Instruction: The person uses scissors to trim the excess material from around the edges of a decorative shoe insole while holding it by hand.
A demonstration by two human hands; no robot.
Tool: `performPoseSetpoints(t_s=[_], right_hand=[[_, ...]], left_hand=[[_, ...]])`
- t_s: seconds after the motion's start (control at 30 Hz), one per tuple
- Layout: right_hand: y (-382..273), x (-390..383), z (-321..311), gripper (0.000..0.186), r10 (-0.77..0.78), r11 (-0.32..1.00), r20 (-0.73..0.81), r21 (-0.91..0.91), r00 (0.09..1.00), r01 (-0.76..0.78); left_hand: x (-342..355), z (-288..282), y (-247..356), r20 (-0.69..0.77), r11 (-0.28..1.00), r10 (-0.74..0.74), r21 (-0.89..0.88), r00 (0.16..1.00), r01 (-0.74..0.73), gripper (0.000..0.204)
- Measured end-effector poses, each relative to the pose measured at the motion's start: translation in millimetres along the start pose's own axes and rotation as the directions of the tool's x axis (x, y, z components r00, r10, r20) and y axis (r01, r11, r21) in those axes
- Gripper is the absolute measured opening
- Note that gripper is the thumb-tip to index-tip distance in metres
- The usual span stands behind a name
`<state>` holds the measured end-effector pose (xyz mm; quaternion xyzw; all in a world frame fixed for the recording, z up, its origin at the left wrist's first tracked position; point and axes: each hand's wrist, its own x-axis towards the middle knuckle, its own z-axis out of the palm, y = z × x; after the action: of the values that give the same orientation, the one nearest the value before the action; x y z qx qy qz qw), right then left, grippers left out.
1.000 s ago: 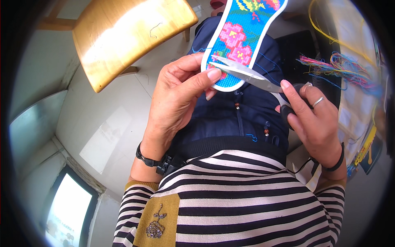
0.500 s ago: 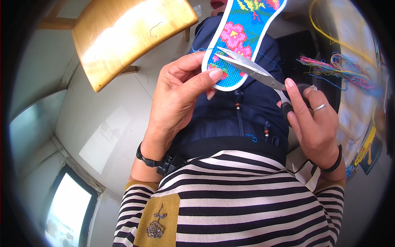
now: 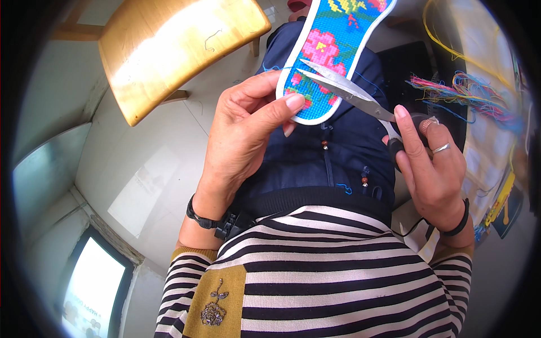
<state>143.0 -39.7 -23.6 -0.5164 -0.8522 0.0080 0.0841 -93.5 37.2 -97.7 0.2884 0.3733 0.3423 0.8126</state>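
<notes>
Head view, looking down over my striped sleeves and dark blue lap. An embroidered insole (image 3: 331,53) lies above my lap: a long rounded shape with a white bound edge, its turquoise cross-stitch ground carrying pink flowers and yellow motifs, the surface finely gridded. Steel scissors (image 3: 349,93) with black handles cross its lower end, their smooth narrow blades parted a little over the stitching. To my left stands a wooden stool (image 3: 174,50), glossy and yellow-brown, on a pale tiled floor (image 3: 141,163) lit by sunlight. To my right a bundle of loose coloured threads (image 3: 456,90) hangs tangled in pink, blue and yellow. My left hand (image 3: 242,141) pinches the insole's rounded end, thumb pressed on the white rim and the fingers (image 3: 253,93) curled behind it. My right hand (image 3: 434,163) grips the scissor handles, index finger stretched along them, a ring on one finger.
</notes>
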Motion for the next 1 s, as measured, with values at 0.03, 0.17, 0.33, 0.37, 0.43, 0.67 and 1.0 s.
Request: performPoseSetpoints(t_s=[0.03, 0.17, 0.33, 0.37, 0.43, 0.67, 1.0], right_hand=[[0.1, 0.1, 0.0, 0.047, 0.0, 1.0, 0.0, 0.0, 1.0, 0.0], [0.3, 0.6, -0.2, 0.045, -0.017, 1.0, -0.003, -0.012, 1.0, 0.017], [2.7, 0.4, 1.2, 0.044, -0.034, 0.999, -0.012, -0.038, 0.999, 0.034], [3.5, 1.4, 0.3, 0.044, -0.043, 0.998, -0.008, -0.037, 0.999, 0.042], [4.5, 1.6, 0.0, 0.044, -0.05, 0.998, -0.004, -0.037, 0.999, 0.05], [6.7, 0.6, -2.7, 0.051, -0.026, 1.0, 0.042, 0.011, 0.999, 0.025], [7.7, 0.4, -5.3, 0.061, -0.02, 1.0, 0.085, 0.022, 0.996, 0.018]], left_hand=[[-0.1, 0.2, 0.2, -0.002, 1.0, 0.0, 0.001, 1.0, 0.0, 0.022], [-1.2, 0.9, 0.7, -0.014, 1.0, -0.005, 0.007, 1.0, 0.005, 0.023], [-0.8, 0.8, 1.8, 0.001, 1.0, -0.015, -0.008, 1.0, 0.015, 0.024], [-0.9, 0.3, 1.8, 0.0, 1.0, -0.015, -0.008, 1.0, 0.015, 0.024], [-0.2, -0.9, 1.7, 0.016, 1.0, -0.01, -0.008, 1.0, 0.011, 0.023], [0.4, -3.0, 2.7, 0.015, 0.998, -0.051, -0.031, 0.999, 0.051, 0.022], [0.4, -2.1, 6.7, 0.025, 0.999, -0.05, -0.004, 0.998, 0.051, 0.023]])
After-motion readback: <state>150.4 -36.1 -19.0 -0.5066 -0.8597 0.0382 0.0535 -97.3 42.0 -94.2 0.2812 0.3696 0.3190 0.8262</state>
